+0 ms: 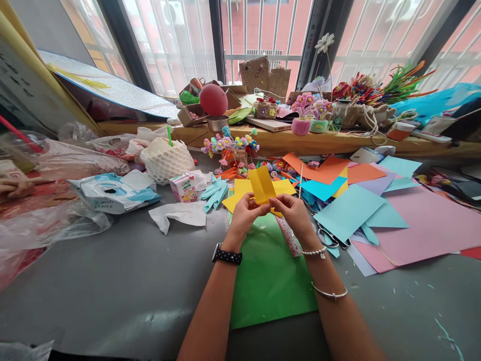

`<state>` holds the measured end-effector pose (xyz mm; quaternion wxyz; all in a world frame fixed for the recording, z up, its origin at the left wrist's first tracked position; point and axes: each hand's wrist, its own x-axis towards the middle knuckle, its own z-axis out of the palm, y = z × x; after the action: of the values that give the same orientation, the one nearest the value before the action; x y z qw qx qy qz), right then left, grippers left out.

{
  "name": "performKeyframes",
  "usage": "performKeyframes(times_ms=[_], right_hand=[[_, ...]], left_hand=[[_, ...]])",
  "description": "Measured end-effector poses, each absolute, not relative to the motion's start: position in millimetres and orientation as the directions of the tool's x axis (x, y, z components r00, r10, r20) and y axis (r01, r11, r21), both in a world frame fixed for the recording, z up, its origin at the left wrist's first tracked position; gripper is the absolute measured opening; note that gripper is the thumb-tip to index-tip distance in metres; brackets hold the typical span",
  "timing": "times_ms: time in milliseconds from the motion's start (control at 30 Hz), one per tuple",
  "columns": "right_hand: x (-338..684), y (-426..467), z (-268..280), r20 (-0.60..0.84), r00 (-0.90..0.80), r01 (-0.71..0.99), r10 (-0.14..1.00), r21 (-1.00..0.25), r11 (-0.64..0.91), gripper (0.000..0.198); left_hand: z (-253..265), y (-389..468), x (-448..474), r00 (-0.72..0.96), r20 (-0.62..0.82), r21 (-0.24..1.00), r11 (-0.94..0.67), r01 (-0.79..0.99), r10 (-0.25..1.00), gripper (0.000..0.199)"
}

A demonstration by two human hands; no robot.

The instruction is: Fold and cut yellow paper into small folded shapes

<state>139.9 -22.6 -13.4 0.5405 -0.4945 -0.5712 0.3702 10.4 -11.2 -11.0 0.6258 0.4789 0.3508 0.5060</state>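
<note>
A small yellow piece of paper, creased down its length, is held up between my two hands. My left hand pinches its lower left corner, and my right hand grips the lower right side. Below them a green sheet lies flat on the grey table. More yellow paper lies just behind my hands. Partly under my right wrist is a white ruler-like strip with red specks. Scissors rest to the right, partly covered by light blue paper.
Orange sheets and a large pink sheet spread over the right side. To the left are a wet-wipe pack, a white tissue, a small carton and a net-wrapped coconut. Pipe-cleaner flowers stand behind. Another person's hand shows far left.
</note>
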Motion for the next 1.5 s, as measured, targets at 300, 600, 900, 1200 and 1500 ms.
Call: performKeyframes(times_ms=[300,600,900,1200,1500], right_hand=[[139.5,-23.3,-13.6,0.251,0.089,0.184,0.964,-0.955,0.232,0.03],[140.0,-24.2,-11.2,0.306,0.092,0.278,0.948,-0.922,0.27,0.03],[143.1,-22.2,-16.0,0.28,0.02,0.31,0.96,-0.915,0.26,0.031],[144.3,-24.2,-11.8,0.236,-0.016,0.188,0.972,-0.954,0.234,0.027],[143.8,-27.0,-5.3,0.177,-0.111,0.142,0.978,-0.971,0.192,0.023]], left_hand=[[-8.3,-13.0,10.0,0.244,0.032,0.964,0.034,-0.264,0.969,0.041],[-9.9,-11.2,9.1,0.225,0.037,0.971,0.018,-0.238,0.974,0.048],[-8.8,-10.7,5.3,0.213,0.061,0.941,0.016,-0.339,0.975,0.057],[-7.6,-12.4,5.5,0.189,-0.007,0.938,0.072,-0.339,0.982,0.055],[-6.7,-12.7,5.7,0.09,-0.062,0.922,0.092,-0.375,0.994,0.047]])
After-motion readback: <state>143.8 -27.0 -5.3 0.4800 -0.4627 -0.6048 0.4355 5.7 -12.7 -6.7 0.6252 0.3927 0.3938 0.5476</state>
